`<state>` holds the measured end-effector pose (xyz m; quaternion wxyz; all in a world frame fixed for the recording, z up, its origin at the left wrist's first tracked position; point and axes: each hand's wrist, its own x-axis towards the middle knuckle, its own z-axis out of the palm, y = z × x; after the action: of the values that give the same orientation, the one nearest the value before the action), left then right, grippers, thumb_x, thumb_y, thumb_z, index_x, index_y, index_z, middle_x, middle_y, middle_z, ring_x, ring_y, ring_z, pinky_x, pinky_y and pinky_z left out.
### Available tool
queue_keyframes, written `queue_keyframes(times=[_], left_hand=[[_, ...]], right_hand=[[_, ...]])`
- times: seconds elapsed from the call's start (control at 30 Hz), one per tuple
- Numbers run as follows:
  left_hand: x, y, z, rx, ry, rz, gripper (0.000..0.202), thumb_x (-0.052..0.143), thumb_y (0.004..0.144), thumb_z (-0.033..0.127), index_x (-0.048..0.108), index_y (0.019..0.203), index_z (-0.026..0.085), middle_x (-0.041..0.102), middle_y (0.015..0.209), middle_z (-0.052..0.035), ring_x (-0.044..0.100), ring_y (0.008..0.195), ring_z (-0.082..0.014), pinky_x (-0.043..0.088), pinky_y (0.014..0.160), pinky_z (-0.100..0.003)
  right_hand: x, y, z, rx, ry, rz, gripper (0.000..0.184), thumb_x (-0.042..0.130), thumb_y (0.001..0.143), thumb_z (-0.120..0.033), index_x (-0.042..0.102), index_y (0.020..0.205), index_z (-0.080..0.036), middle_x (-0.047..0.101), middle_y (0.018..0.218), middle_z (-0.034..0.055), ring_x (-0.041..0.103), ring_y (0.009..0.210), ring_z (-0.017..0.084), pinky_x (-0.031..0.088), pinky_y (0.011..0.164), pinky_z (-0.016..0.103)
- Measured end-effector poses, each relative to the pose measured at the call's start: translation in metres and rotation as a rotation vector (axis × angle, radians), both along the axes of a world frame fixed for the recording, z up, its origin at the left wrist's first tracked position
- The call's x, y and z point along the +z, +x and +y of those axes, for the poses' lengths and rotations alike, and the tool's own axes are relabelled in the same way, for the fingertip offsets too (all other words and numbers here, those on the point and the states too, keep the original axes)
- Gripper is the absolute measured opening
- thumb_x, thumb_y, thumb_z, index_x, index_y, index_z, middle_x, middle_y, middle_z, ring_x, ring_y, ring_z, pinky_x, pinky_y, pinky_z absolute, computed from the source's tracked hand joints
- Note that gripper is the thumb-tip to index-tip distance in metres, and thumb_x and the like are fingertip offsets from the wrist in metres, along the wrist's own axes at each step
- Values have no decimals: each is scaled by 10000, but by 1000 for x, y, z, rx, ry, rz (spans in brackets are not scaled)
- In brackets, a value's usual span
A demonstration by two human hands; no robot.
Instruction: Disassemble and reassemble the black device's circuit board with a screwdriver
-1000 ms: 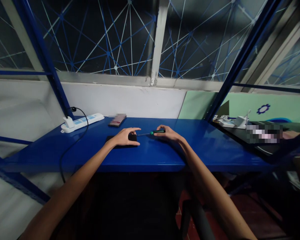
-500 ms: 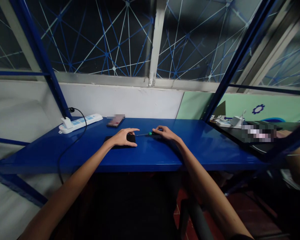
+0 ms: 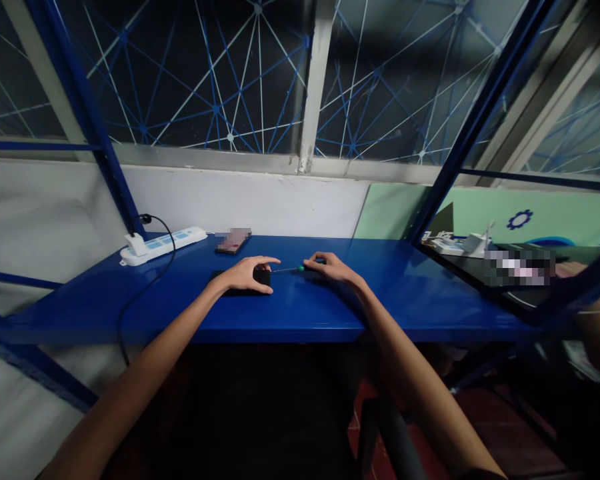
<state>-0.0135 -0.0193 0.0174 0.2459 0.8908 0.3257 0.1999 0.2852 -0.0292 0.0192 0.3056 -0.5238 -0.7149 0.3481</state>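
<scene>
In the head view, the left hand (image 3: 243, 275) lies over the black box (image 3: 263, 279), fingers spread—whether it grips, I cannot tell. Right of the box, the right hand (image 3: 330, 267) pinches a screwdriver (image 3: 301, 269). Tabletop (image 3: 290, 310) spans from box to front edge.

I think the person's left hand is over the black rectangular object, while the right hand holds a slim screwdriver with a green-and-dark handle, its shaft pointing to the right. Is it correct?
Not quite: in the head view, the slim screwdriver has its shaft pointing left, toward the black rectangular object. The left hand and right hand are as you say.
</scene>
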Motion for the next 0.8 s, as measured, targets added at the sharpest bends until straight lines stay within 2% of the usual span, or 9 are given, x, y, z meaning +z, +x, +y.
queue_keyframes(times=[0.1, 0.17, 0.3, 0.43, 0.53, 0.63, 0.7, 0.8], left_hand=[[1, 0, 0, 0, 5, 3, 810, 776, 661, 523, 514, 1382, 260, 629, 1182, -104, 578, 1088, -273, 433, 939, -406], [1, 0, 0, -3, 0, 9, 812, 769, 667, 531, 507, 1389, 269, 624, 1191, -106, 576, 1093, -278, 439, 936, -415], [3, -1, -1, 0, -29, 13, 810, 751, 686, 532, 480, 1412, 293, 621, 1208, -113, 577, 1103, -290, 454, 917, -424], [3, 0, -3, -8, -38, -5, 815, 753, 687, 530, 473, 1413, 292, 628, 1205, -118, 590, 1095, -288, 465, 913, -425], [1, 1, -2, -10, -53, -52, 780, 731, 714, 536, 483, 1402, 266, 654, 1163, -104, 616, 1061, -264, 470, 924, -404], [-2, 3, 1, 16, -111, -145, 657, 604, 836, 540, 486, 1395, 217, 685, 1092, -91, 649, 989, -225, 491, 897, -353], [-5, 3, 4, 97, -79, -195, 528, 476, 922, 500, 534, 1351, 198, 686, 1090, -93, 650, 983, -218, 500, 879, -338], [-6, 2, 9, 384, 177, -251, 390, 388, 953, 347, 650, 1199, 198, 637, 1175, -99, 614, 1056, -237, 488, 906, -350]], right_hand=[[-1, 1, 0, 13, -52, 60, 480, 784, 662, -521, 534, 908, -193, 477, 542, -70, 372, 452, 74, 253, 429, 220], [-1, 2, 1, 24, -70, 73, 463, 784, 657, -514, 521, 865, -194, 482, 527, -65, 375, 434, 76, 252, 418, 223], [-2, 3, 3, 0, 22, -19, 477, 706, 697, -622, 567, 704, -166, 522, 551, -16, 423, 475, 89, 301, 462, 247], [-2, 1, 4, -34, 99, -115, 569, 558, 780, -701, 580, 629, -153, 456, 533, -23, 379, 510, 89, 266, 482, 253], [-1, 0, 1, -31, 74, -49, 495, 645, 740, -652, 590, 761, -161, 486, 572, -36, 392, 515, 85, 279, 476, 237], [2, -1, -2, -17, -13, 60, 497, 791, 633, -527, 542, 902, -191, 504, 575, -63, 396, 475, 78, 281, 444, 218], [3, 0, -3, -9, -60, 100, 493, 794, 632, -512, 516, 891, -199, 478, 530, -76, 373, 431, 73, 259, 417, 215], [2, 0, -2, -19, -30, 62, 469, 753, 664, -583, 532, 771, -184, 488, 514, -48, 400, 418, 79, 271, 415, 228]])
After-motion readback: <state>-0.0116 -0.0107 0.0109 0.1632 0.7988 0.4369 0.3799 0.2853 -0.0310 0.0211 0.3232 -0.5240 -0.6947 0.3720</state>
